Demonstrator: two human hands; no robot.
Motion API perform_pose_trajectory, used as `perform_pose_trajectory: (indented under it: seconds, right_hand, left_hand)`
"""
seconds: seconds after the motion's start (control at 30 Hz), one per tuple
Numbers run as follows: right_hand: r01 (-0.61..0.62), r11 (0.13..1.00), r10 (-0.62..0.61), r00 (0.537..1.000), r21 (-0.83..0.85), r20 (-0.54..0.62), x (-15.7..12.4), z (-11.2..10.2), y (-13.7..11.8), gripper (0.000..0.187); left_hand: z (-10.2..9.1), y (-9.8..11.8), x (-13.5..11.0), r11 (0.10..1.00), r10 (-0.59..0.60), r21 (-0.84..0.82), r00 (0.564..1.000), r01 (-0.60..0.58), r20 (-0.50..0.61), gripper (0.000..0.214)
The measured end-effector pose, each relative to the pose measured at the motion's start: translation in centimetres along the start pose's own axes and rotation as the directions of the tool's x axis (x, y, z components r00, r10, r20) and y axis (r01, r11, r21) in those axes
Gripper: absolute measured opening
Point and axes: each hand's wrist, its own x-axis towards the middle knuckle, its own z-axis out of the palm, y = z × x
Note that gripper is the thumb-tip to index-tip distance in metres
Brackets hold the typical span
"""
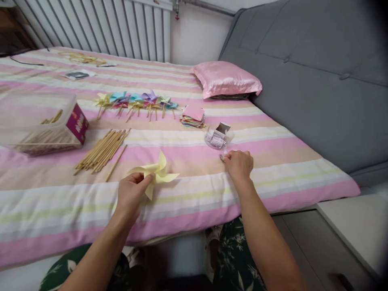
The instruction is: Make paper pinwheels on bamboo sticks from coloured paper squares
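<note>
My left hand (131, 192) pinches a yellow paper pinwheel (157, 173) by its centre, just above the striped bedspread (194, 198). My right hand (239, 163) rests on the bed with fingers curled, pinching something small I cannot make out. Just beyond its fingertips lies a clear plastic container (217, 137) of small pins or clips. A loose pile of wooden sticks (102, 150) lies to the left of the pinwheel.
Finished pinwheels on sticks (136, 102) lie in a row further back, beside a stack of coloured paper squares (192, 116). A clear box with more sticks (45, 125) stands at left. A pink pillow (226, 79) and grey headboard (318, 81) are at right.
</note>
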Motion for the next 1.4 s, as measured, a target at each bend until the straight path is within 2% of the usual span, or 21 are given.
perform_pose_trajectory:
  seconds: [0.3, 0.6, 0.77, 0.93, 1.1, 1.4]
  right_hand:
    - [-0.039, 0.999, 0.039, 0.999, 0.009, -0.002, 0.1, 0.28, 0.14, 0.022]
    - [-0.069, 0.995, 0.068, 0.998, -0.066, -0.014, 0.13, 0.05, -0.48, 0.02]
    - [-0.045, 0.998, 0.046, 0.999, -0.055, 0.018, -0.13, 0.08, -0.5, 0.02]
    - [-0.044, 0.998, 0.044, 0.999, -0.044, -0.001, -0.19, 0.04, -0.31, 0.021]
    - [0.006, 0.999, -0.003, 0.998, -0.048, 0.065, 0.4, 0.36, 0.15, 0.021]
    - [-0.018, 0.998, 0.024, 0.996, -0.064, 0.09, 0.32, 0.1, 0.06, 0.021]
  left_hand:
    - [0.1, 0.31, -0.07, 1.0, -0.006, -0.005, 1.0, 0.006, -0.013, 0.02]
    - [0.15, 0.6, -0.28, 1.0, 0.005, -0.001, 1.0, -0.005, -0.014, 0.021]
    - [0.13, 0.55, -0.29, 1.0, -0.02, 0.011, 1.0, 0.02, -0.02, 0.02]
    - [0.02, 0.35, -0.18, 1.0, -0.005, 0.025, 1.0, 0.006, -0.009, 0.021]
    - [0.08, 0.33, -0.22, 1.0, -0.01, 0.021, 1.0, 0.01, -0.018, 0.02]
    - [0.11, 0.33, -0.21, 1.0, -0.013, 0.015, 1.0, 0.013, -0.004, 0.02]
